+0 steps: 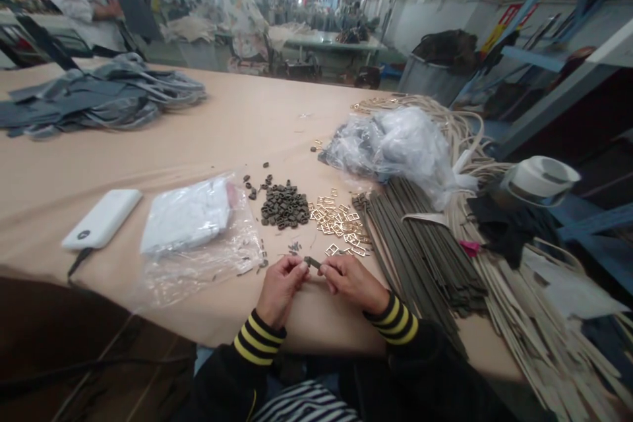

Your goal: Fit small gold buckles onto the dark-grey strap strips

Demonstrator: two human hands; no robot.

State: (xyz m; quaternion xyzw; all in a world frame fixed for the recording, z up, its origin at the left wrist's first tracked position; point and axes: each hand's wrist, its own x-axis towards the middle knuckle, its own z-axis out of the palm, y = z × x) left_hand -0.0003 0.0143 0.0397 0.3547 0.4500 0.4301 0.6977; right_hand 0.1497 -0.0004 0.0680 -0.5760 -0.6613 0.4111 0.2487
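Between my two hands, close to the table's front edge, a short dark olive strap (313, 263) is held by its ends. My left hand (281, 282) pinches the left end, where a small loop seems to sit, too small to make out fully. My right hand (352, 280) pinches the right end with thumb and forefinger. Just beyond my fingers lies a heap of small dark olive loops (284, 205). To its right is a spread of gold rectangular buckles (341, 224). Small dark scraps (295, 247) lie by my left fingertips.
Long dark olive straps (420, 244) and beige straps (539, 330) cover the right side. A plastic bag (390, 138) stands behind the buckles. At left are a white packet in clear plastic (188, 211) and a corded power bank (103, 219). Grey straps (109, 92) lie farther back; people stand beyond.
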